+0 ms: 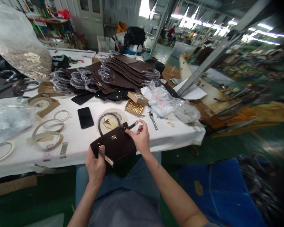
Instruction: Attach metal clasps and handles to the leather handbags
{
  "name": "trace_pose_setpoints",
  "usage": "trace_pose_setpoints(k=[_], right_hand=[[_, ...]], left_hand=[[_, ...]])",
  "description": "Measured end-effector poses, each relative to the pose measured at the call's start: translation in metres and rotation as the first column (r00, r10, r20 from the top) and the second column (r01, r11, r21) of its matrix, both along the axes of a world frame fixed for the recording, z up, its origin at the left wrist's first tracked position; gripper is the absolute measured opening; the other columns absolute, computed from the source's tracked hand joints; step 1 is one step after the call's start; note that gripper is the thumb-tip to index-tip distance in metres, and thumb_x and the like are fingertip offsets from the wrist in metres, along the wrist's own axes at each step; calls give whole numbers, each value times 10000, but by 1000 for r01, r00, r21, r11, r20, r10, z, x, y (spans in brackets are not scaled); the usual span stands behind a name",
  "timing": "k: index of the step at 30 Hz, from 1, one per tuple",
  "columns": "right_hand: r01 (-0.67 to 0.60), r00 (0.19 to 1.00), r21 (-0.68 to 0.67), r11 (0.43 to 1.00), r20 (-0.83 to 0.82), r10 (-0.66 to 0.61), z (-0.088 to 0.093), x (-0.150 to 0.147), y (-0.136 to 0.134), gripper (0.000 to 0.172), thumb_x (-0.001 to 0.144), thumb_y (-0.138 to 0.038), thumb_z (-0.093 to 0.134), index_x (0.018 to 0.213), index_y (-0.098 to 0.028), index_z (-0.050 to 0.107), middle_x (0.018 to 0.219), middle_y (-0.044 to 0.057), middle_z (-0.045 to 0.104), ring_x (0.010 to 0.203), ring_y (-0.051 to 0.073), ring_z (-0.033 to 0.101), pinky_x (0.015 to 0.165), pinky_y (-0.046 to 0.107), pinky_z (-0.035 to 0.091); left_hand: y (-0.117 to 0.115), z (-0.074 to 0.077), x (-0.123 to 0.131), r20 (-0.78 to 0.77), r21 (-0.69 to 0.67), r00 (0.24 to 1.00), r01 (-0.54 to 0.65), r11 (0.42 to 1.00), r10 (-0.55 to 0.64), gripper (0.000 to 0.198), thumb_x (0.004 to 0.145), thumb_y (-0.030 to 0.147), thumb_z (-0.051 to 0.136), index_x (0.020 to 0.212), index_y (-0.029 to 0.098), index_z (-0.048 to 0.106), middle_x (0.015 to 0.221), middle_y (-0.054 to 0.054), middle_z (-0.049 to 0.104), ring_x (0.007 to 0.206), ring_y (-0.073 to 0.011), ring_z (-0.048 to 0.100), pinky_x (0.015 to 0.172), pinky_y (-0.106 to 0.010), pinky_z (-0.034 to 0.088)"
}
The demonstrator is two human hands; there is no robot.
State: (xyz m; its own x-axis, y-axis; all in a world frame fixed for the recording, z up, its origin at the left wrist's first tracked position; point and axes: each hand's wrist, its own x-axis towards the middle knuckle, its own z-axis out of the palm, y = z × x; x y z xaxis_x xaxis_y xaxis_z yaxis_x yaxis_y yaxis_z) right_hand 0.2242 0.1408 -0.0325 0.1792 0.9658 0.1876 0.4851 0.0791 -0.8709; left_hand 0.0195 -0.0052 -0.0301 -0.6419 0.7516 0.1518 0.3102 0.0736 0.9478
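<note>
A small dark brown handbag (119,145) with a gold clasp and an upright looped handle is held at the table's front edge, above my lap. My left hand (96,164) grips its left side, the thumb near a gold fitting and a strap with a shiny end. At the upper right corner, my right hand (141,135) pinches the bag's other short strap (133,125), whose metal end sticks out by the fingertips. Behind the handle lies a roll of pale tape (112,118). A metal hand tool (153,120) rests to the right of the bag.
Small boxes of gold studs (134,108) and silver pieces (137,97) stand behind the bag. A black phone (85,118) and tape rings (47,134) lie left. Stacked brown bag panels (123,72) fill the back; crumpled plastic (164,102) lies right.
</note>
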Motion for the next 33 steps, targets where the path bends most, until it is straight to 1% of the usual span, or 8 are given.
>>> trace_pose_setpoints(k=[2, 3, 6, 9, 15, 24, 29, 33], right_hand=[[39, 975, -124, 991, -211, -64, -7, 8, -2, 1173, 645, -634, 1049, 1633, -208, 581, 1211, 100, 750, 979, 249, 710, 905, 379, 621], [-46, 950, -172, 984, -313, -11, -7, 12, -2, 1119, 639, -633, 1047, 1581, -199, 627, 1230, 111, 765, 1022, 261, 731, 941, 395, 627], [-412, 801, -172, 895, -536, 266, 4, 22, -2, 677, 764, -601, 992, 1274, -198, 803, 1207, 111, 823, 1106, 288, 772, 1046, 443, 621], [-549, 720, -128, 826, -573, 391, 17, 25, -2, 496, 834, -561, 956, 1152, -202, 829, 1155, 90, 851, 1072, 279, 792, 1026, 436, 638], [-383, 826, -122, 916, -490, 280, 7, 12, -8, 513, 856, -572, 912, 1179, -187, 804, 1141, 95, 859, 982, 269, 811, 889, 374, 676], [-285, 906, -42, 958, -338, 254, -1, 2, -18, 414, 920, -523, 863, 1152, -199, 749, 1088, 96, 848, 950, 268, 800, 894, 387, 654], [-198, 964, 84, 977, -166, 210, 6, -9, -32, 281, 985, -467, 814, 1033, -224, 681, 987, 59, 773, 904, 238, 724, 856, 360, 608], [-161, 987, 218, 962, 14, 162, 7, -17, -37, 207, 1043, -420, 754, 1007, -231, 678, 989, 69, 709, 946, 248, 694, 892, 379, 592]], left_hand=[[-2, -2, -2, 54, 8, 996, 72, 997, -72, 403, 1059, 586, 709, 1163, 202, 769, 1023, -58, 793, 958, -268, 725, 816, -322, 539], [-3, -3, -3, 69, 13, 993, 98, 995, -99, 422, 1055, 597, 710, 1169, 195, 772, 1025, -60, 794, 959, -269, 725, 816, -322, 545], [-2, -2, -7, 89, 23, 987, 135, 991, -137, 448, 1051, 600, 717, 1189, 179, 779, 1058, -70, 801, 990, -275, 725, 842, -325, 564], [3, 3, -10, 122, 24, 979, 164, 986, -166, 453, 1050, 590, 728, 1227, 177, 786, 1132, -82, 810, 1060, -284, 727, 908, -337, 573], [6, 7, -14, 250, 29, 945, 211, 977, -211, 522, 1040, 595, 749, 1352, 177, 776, 1289, -113, 822, 1236, -324, 736, 1071, -395, 573], [2, 3, -18, 259, 3, 947, 194, 981, -188, 490, 1006, 589, 791, 1313, 207, 819, 1333, -120, 824, 1289, -346, 749, 1167, -484, 578], [3, 4, -15, 156, -3, 977, 147, 989, -145, 417, 1027, 562, 772, 1267, 225, 824, 1291, -111, 831, 1241, -335, 758, 1122, -467, 583], [3, 4, -12, 186, -8, 973, 140, 990, -136, 441, 1039, 567, 758, 1308, 221, 807, 1264, -116, 839, 1195, -327, 772, 1041, -437, 612]])
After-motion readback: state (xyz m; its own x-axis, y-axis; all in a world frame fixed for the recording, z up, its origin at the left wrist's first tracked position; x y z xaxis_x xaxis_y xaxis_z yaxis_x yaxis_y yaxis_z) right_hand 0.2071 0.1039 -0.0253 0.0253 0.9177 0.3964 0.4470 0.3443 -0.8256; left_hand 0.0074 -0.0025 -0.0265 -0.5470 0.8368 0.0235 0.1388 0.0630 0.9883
